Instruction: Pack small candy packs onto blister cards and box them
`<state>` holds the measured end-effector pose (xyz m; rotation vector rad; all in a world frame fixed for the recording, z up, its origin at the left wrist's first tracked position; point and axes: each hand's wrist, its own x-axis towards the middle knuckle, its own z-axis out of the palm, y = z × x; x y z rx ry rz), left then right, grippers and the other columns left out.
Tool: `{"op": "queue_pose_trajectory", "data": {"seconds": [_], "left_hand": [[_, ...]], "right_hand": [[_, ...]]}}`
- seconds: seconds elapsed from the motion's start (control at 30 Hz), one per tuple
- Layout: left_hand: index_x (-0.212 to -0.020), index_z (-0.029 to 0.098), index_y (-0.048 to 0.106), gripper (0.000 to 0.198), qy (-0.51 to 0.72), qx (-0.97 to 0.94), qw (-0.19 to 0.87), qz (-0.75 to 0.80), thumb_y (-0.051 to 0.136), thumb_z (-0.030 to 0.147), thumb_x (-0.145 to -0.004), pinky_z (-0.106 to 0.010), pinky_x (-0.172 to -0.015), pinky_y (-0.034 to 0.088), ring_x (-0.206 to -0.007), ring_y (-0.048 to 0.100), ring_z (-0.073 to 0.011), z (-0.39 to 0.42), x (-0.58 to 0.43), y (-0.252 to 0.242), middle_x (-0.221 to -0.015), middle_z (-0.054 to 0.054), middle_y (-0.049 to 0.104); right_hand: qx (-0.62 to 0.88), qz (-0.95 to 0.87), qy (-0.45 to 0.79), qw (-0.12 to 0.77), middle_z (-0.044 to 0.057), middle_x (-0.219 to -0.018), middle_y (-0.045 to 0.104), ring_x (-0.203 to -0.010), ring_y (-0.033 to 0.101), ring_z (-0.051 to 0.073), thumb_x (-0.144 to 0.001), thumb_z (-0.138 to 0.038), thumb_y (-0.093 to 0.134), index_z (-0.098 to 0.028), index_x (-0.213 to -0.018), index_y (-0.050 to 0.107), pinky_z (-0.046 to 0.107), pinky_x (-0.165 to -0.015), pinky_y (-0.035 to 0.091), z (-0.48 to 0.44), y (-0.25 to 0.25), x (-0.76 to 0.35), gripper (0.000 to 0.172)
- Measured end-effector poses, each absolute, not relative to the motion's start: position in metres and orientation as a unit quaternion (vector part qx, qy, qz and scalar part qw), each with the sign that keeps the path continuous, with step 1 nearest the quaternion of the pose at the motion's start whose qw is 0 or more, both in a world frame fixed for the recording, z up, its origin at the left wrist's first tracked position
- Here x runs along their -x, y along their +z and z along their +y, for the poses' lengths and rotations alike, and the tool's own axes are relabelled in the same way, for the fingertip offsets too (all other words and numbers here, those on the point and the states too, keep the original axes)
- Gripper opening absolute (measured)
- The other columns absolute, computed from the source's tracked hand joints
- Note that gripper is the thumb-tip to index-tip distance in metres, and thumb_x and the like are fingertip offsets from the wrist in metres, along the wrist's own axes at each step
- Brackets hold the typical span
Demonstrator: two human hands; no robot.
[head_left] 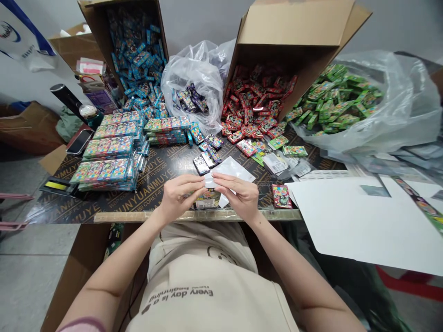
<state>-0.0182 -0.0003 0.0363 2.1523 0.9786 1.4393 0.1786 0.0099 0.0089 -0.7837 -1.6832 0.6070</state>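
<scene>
My left hand [180, 194] and my right hand [241, 194] meet at the table's front edge. Their fingertips pinch the whitish top of a small clear plastic packet [208, 202], with something printed and colourful inside; its exact contents are hard to make out. Under and behind my right fingers lies a white sheet or flat bag [238, 169]. Just beyond my fingertips are small black-and-white boxes [200, 165] and purple boxes [213, 141]. To the right of my right hand, a red box [281, 196] lies flat near the edge.
Stacks of wrapped multicoloured packs [107, 147] stand at left beside a phone [80, 141]. Behind, tipped cartons spill blue boxes [138, 60] and red boxes [249, 101]. Plastic bags hold purple and green boxes [342, 99]. White card sheets [363, 226] overhang the right edge.
</scene>
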Motion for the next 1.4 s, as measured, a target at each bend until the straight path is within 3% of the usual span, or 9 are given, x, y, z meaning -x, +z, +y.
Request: {"op": "queue_pose_trajectory", "data": {"seconds": [0.27, 0.6, 0.77, 0.97, 1.07, 1.17, 1.23, 1.33, 1.4], "left_hand": [[-0.069, 0.014, 0.074, 0.009, 0.44, -0.659, 0.391, 0.468, 0.082, 0.017, -0.066, -0.023, -0.056, 0.055, -0.059, 0.07, -0.0166, 0.009, 0.016, 0.055, -0.066, -0.005, 0.074], [-0.092, 0.017, 0.072, 0.009, 0.448, -0.838, 0.089, 0.299, 0.066, 0.018, -0.085, -0.03, -0.075, 0.059, -0.084, 0.072, -0.0175, -0.014, 0.013, 0.036, -0.094, -0.011, 0.076], [-0.097, 0.017, 0.071, 0.015, 0.457, -0.834, 0.079, 0.297, 0.06, 0.013, -0.088, -0.025, -0.073, 0.059, -0.087, 0.073, -0.0155, -0.016, 0.018, 0.019, -0.102, -0.011, 0.075], [-0.087, 0.021, 0.075, 0.012, 0.634, -0.637, 0.103, 0.426, 0.073, 0.013, -0.078, -0.025, -0.074, 0.059, -0.079, 0.072, -0.0131, 0.007, 0.06, 0.031, -0.088, -0.001, 0.077], [-0.089, 0.02, 0.074, 0.014, 0.713, -0.455, 0.049, 0.531, 0.078, 0.02, -0.075, -0.027, -0.075, 0.058, -0.077, 0.069, -0.0118, 0.009, 0.097, 0.019, -0.084, 0.003, 0.075], [-0.094, 0.02, 0.074, 0.016, 0.658, -0.443, 0.084, 0.603, 0.076, 0.024, -0.078, -0.028, -0.076, 0.057, -0.077, 0.068, -0.0132, -0.007, 0.127, -0.016, -0.085, 0.003, 0.074], [-0.096, 0.022, 0.074, 0.018, 0.631, -0.454, 0.087, 0.623, 0.075, 0.024, -0.078, -0.033, -0.075, 0.058, -0.078, 0.069, -0.018, -0.025, 0.139, -0.043, -0.087, 0.001, 0.074], [-0.117, 0.026, 0.066, 0.035, 0.502, -0.528, 0.033, 0.684, 0.069, 0.028, -0.082, -0.051, -0.097, 0.05, -0.115, 0.06, -0.0333, -0.047, 0.142, -0.071, -0.123, -0.008, 0.066], [-0.126, 0.025, 0.06, 0.039, 0.404, -0.595, 0.038, 0.693, 0.062, 0.029, -0.087, -0.056, -0.107, 0.042, -0.129, 0.05, -0.035, -0.052, 0.134, -0.077, -0.137, -0.012, 0.055]], "right_hand": [[0.381, -0.689, 0.34, 0.514, 0.001, -0.08, 0.077, -0.071, 0.072, 0.016, -0.083, -0.024, 0.07, -0.022, -0.083, 0.078, 0.027, -0.069, 0.058, 0.008, 0.033, -0.178, 0.008], [0.314, -0.744, 0.267, 0.526, 0.005, -0.097, 0.077, -0.088, 0.074, 0.02, -0.083, -0.018, 0.069, -0.024, -0.093, 0.076, 0.032, -0.08, 0.061, -0.003, 0.012, -0.2, 0.014], [0.292, -0.769, 0.202, 0.532, 0.005, -0.113, 0.073, -0.099, 0.072, 0.019, -0.086, -0.013, 0.064, -0.028, -0.108, 0.072, 0.033, -0.085, 0.059, -0.012, -0.002, -0.201, 0.028], [0.427, -0.689, 0.211, 0.547, 0.008, -0.124, 0.067, -0.108, 0.066, 0.023, -0.095, -0.041, 0.05, -0.024, -0.126, 0.062, 0.04, -0.092, 0.053, 0.068, -0.003, -0.189, 0.037], [0.53, -0.77, 0.124, 0.334, 0.011, -0.116, 0.07, -0.111, 0.061, 0.026, -0.092, -0.037, 0.054, -0.018, -0.112, 0.069, 0.042, -0.1, 0.044, 0.132, -0.021, -0.169, 0.031], [0.56, -0.807, 0.113, 0.15, 0.015, -0.11, 0.071, -0.111, 0.059, 0.029, -0.09, -0.032, 0.057, -0.014, -0.104, 0.071, 0.042, -0.099, 0.041, 0.178, -0.04, -0.146, 0.027], [0.59, -0.79, 0.105, 0.126, 0.021, -0.106, 0.069, -0.111, 0.056, 0.034, -0.086, -0.033, 0.061, -0.01, -0.101, 0.07, 0.046, -0.098, 0.038, 0.198, -0.048, -0.134, 0.029], [0.644, -0.754, 0.094, 0.091, 0.025, -0.115, 0.064, -0.118, 0.049, 0.038, -0.079, -0.039, 0.069, -0.008, -0.113, 0.063, 0.053, -0.099, 0.034, 0.218, -0.057, -0.126, 0.047], [0.669, -0.733, 0.101, 0.069, 0.024, -0.125, 0.058, -0.122, 0.045, 0.039, -0.074, -0.043, 0.073, -0.011, -0.124, 0.056, 0.054, -0.099, 0.033, 0.229, -0.061, -0.127, 0.062]]}}
